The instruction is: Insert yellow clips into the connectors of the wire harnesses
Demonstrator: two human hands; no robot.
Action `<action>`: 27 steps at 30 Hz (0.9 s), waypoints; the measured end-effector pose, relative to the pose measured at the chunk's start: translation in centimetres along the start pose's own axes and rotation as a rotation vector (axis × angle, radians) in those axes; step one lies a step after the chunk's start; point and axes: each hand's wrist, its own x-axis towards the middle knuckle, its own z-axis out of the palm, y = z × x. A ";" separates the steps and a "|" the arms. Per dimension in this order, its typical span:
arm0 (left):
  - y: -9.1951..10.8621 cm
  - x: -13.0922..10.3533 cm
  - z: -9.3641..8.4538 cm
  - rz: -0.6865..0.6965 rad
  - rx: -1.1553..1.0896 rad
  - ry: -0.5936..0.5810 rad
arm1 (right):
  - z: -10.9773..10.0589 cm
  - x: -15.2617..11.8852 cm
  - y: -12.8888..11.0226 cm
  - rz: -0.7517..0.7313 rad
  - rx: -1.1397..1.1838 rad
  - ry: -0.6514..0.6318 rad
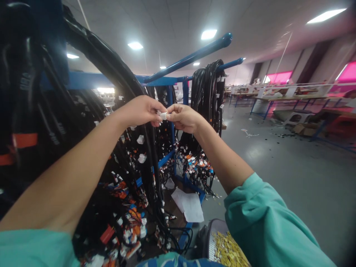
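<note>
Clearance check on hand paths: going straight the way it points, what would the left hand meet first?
Likely the right hand. The left hand points straight at it, with a small white piece between their fingertips. Any depth offset is unclear from this single view.

Left hand (143, 110): held out far, at center – fingers pinched, palm turned inward
Right hand (182, 118): brought in from the right, fingertips met with the left's
Forearms: both bared, stretched forward – angled inward into a narrowing V
Upper arms: sleeved in green
</note>
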 end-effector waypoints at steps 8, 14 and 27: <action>1.3 -2.9 0.7 0.070 -0.085 0.311 | -2.7 -1.7 7.3 0.331 0.650 0.296; -2.0 -8.4 5.6 -0.194 -0.059 0.679 | -2.8 -6.5 17.4 0.571 0.740 0.551; -5.9 -11.4 10.7 -0.538 -0.279 0.346 | -1.1 -11.2 19.9 0.613 0.729 0.541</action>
